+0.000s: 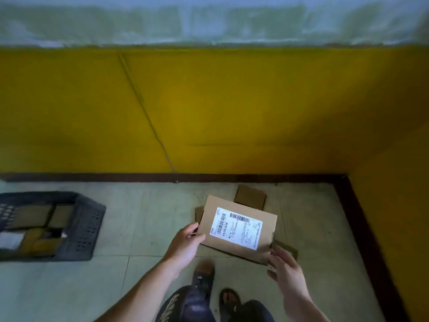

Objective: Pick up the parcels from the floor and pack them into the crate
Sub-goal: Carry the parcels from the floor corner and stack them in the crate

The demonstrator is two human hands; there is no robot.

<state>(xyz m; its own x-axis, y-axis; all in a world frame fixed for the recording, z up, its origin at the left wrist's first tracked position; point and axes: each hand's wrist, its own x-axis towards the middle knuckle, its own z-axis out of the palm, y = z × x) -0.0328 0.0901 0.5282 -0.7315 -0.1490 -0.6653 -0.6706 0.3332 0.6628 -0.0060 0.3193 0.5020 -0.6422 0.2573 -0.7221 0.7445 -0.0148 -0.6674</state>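
Head view: your left hand (185, 243) pinched the labelled parcel (239, 228) by its edge; your right hand (286, 274), fingers relaxed, met its corner.

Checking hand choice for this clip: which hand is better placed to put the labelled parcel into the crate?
Left, probably. The left hand pinches the left edge of the labelled parcel, and the crate sits on that side. The right hand is at the far corner, its grip blurred.
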